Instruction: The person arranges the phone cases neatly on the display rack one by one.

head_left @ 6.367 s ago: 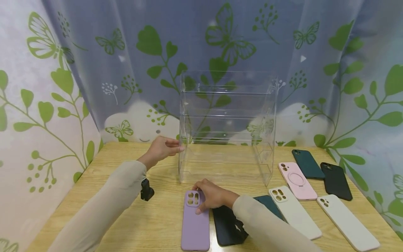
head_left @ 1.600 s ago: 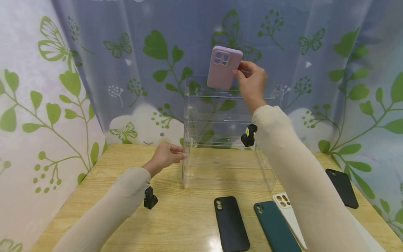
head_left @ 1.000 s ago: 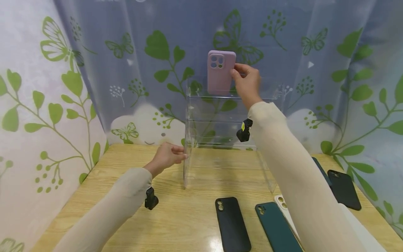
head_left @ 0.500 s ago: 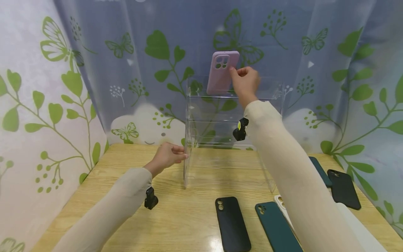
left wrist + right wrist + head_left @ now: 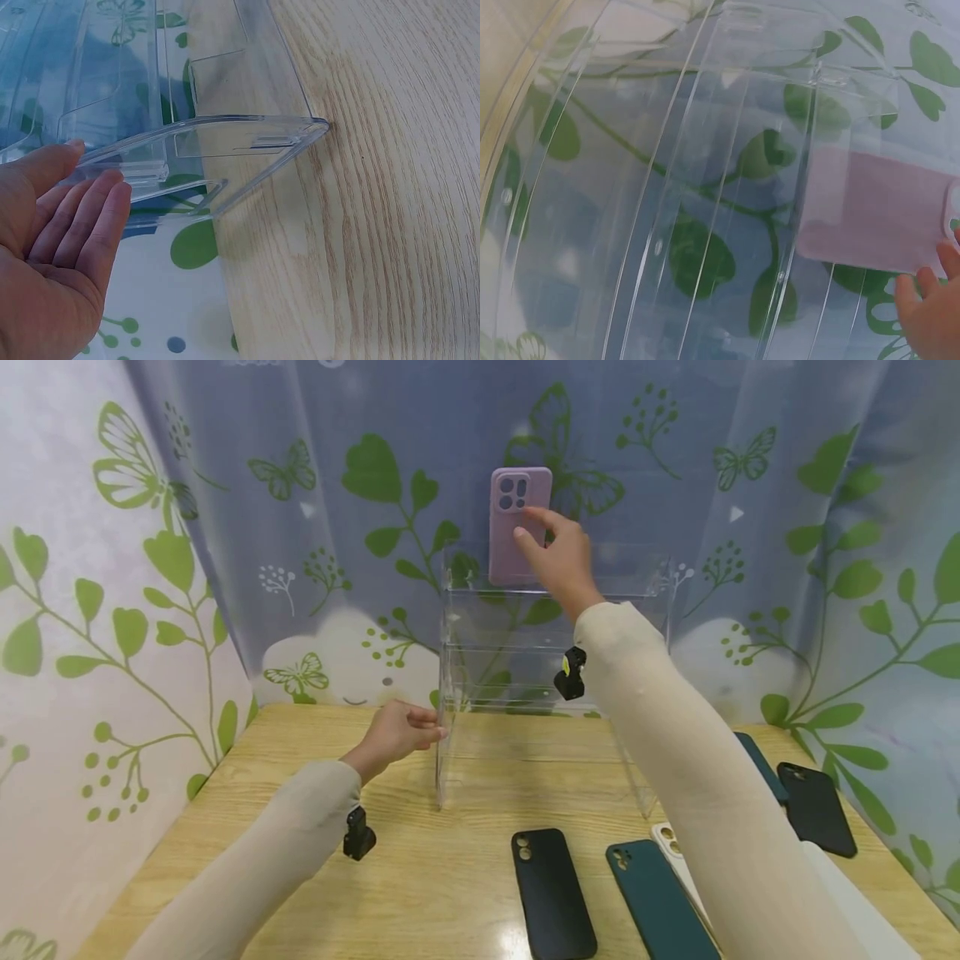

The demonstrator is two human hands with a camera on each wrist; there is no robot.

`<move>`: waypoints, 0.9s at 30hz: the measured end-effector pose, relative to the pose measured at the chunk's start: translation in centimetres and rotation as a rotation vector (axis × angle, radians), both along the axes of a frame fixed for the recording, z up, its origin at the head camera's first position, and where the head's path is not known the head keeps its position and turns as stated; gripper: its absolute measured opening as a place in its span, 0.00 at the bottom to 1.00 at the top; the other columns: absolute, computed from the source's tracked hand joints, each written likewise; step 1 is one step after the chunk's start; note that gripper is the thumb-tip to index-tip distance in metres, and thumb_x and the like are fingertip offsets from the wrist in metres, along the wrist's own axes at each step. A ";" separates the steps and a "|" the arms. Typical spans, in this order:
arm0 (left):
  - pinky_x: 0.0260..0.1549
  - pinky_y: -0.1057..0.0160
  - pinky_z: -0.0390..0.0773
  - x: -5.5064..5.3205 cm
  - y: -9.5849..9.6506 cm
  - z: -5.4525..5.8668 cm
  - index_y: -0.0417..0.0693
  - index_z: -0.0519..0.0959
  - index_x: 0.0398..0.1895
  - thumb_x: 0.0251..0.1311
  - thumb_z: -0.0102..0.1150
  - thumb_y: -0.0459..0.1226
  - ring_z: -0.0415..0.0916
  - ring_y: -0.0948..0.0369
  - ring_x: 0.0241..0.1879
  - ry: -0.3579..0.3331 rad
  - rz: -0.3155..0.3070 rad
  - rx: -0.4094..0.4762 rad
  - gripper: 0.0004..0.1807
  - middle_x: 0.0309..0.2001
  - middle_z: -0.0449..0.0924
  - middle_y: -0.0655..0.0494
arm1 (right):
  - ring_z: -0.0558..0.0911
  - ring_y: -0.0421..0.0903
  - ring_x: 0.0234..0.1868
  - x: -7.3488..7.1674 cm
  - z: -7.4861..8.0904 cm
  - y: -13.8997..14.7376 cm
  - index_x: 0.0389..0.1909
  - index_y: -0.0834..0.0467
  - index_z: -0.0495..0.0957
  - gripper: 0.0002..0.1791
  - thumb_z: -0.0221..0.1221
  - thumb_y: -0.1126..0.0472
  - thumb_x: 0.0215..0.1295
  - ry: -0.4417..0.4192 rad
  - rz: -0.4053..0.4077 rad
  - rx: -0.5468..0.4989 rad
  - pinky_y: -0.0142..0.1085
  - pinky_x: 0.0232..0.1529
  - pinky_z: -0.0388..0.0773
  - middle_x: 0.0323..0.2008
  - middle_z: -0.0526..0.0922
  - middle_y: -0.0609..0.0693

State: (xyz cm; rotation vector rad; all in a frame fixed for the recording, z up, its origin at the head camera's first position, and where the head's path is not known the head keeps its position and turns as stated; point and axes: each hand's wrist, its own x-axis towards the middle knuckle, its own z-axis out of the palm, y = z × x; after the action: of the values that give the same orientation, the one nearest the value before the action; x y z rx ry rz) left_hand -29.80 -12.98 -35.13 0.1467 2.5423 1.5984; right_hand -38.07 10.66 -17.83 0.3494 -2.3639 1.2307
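Note:
A clear acrylic display rack (image 5: 555, 618) with several tiers stands on the table. On its top tier a light purple phone case (image 5: 504, 547) stands nearly upright, camera cutouts upward. My right hand (image 5: 562, 560) is at the case's right side, thumb and fingertips spread apart in front of its face; whether they touch it is hard to tell. In the right wrist view, the case (image 5: 877, 210) shows through the clear front lip, with the fingers along its edge. My left hand (image 5: 397, 731) pinches the rack's left side panel (image 5: 262, 124) between thumb and fingers.
A black phone case (image 5: 555, 893) and a dark teal one (image 5: 663, 902) lie on the wooden table (image 5: 420, 877). Further right are another black case (image 5: 817, 810), a second teal one (image 5: 763, 768) and white ones partly under my right sleeve. A patterned curtain (image 5: 300, 568) hangs behind.
The purple phone case has gone from the table up to the rack's top tier. Just now my right hand's pinch has loosened and the case stands straighter. The left hand has stayed put.

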 end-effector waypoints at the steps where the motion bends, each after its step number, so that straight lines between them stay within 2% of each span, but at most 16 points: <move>1: 0.41 0.61 0.85 0.0 0.0 0.0 0.32 0.76 0.56 0.60 0.64 0.32 0.82 0.51 0.45 0.000 0.001 -0.002 0.21 0.47 0.81 0.39 | 0.61 0.40 0.71 0.0 0.0 0.1 0.70 0.48 0.65 0.29 0.53 0.48 0.70 -0.024 0.024 0.049 0.34 0.70 0.62 0.71 0.62 0.42; 4: 0.43 0.59 0.85 -0.1 0.0 -0.1 0.32 0.77 0.55 0.59 0.64 0.32 0.82 0.51 0.44 0.000 0.004 -0.001 0.21 0.47 0.81 0.40 | 0.44 0.43 0.76 -0.1 -0.1 0.2 0.75 0.49 0.52 0.35 0.52 0.47 0.71 -0.081 0.094 0.200 0.40 0.76 0.45 0.76 0.47 0.42; 8: 0.45 0.56 0.84 -0.2 -0.1 -0.2 0.33 0.77 0.55 0.59 0.65 0.32 0.82 0.51 0.45 0.004 -0.001 0.001 0.21 0.47 0.81 0.40 | 0.33 0.50 0.76 -0.3 -0.3 0.4 0.77 0.50 0.42 0.41 0.51 0.46 0.71 -0.144 0.149 0.329 0.48 0.76 0.35 0.77 0.34 0.44; 14: 0.42 0.59 0.85 -0.2 -0.1 -0.3 0.33 0.77 0.55 0.59 0.65 0.33 0.82 0.51 0.45 0.010 -0.008 -0.009 0.22 0.47 0.81 0.40 | 0.32 0.50 0.76 -0.6 -0.8 0.6 0.77 0.49 0.35 0.44 0.51 0.47 0.71 -0.212 0.178 0.376 0.49 0.76 0.34 0.76 0.26 0.43; 23: 0.41 0.60 0.85 -0.2 -0.2 -0.3 0.33 0.77 0.56 0.59 0.65 0.33 0.82 0.51 0.44 0.010 -0.004 -0.018 0.22 0.47 0.81 0.40 | 0.32 0.51 0.76 -0.9 -0.8 0.5 0.76 0.55 0.34 0.45 0.51 0.49 0.72 -0.225 0.176 0.481 0.46 0.76 0.35 0.75 0.26 0.49; 27: 0.41 0.60 0.85 -0.2 -0.2 -0.3 0.34 0.77 0.55 0.59 0.65 0.34 0.82 0.51 0.45 0.010 -0.005 -0.020 0.21 0.48 0.81 0.40 | 0.31 0.51 0.76 -0.7 -0.9 0.5 0.76 0.54 0.34 0.44 0.51 0.49 0.72 -0.235 0.181 0.475 0.46 0.76 0.35 0.75 0.25 0.48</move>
State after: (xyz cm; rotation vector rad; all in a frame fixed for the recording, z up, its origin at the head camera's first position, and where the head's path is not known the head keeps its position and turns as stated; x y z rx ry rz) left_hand -29.95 -13.17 -35.42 0.1592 2.5633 1.5735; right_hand -38.76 11.20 -18.71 0.6074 -2.8764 0.8005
